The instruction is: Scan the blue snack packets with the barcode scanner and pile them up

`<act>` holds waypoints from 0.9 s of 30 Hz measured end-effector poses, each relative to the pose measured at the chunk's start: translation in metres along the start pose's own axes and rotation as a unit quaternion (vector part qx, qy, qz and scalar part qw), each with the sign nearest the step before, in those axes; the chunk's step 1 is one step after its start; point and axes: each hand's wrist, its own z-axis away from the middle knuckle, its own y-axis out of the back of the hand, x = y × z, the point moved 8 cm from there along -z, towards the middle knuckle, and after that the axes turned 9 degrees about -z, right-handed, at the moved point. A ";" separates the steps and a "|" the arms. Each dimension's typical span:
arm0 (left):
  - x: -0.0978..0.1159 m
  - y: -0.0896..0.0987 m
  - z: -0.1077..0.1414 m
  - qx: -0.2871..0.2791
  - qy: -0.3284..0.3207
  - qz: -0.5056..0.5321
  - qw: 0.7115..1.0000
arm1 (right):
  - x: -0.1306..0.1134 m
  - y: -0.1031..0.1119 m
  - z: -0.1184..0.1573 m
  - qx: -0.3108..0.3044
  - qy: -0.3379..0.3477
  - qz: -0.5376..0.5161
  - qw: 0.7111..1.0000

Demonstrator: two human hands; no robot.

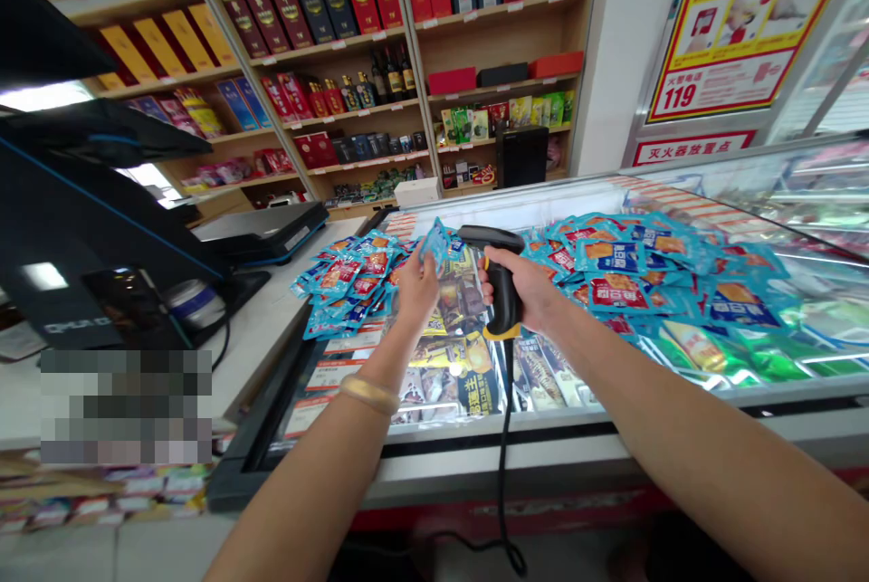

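A blue snack packet (436, 240) is pinched upright in the fingers of my left hand (418, 285), which has a gold bangle on its wrist. My right hand (520, 286) is wrapped round the handle of a black and yellow barcode scanner (503, 292). The scanner's head points left, close to the packet. Both hands are above the glass top of a freezer (434, 453). Piles of similar blue packets lie on the glass, one pile (349, 279) left of my left hand and a larger pile (617, 265) right of the scanner.
The scanner's black cable (503, 464) hangs over the freezer's front edge. At the left, a counter (254, 356) holds a dark checkout machine (88, 229), a scale (262, 229) and a can (194, 303). Shelves of boxes and bottles (390, 75) stand behind.
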 end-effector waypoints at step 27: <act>0.049 -0.063 0.024 -0.099 -0.208 -0.413 0.881 | -0.079 0.051 0.034 0.121 0.149 -0.061 0.979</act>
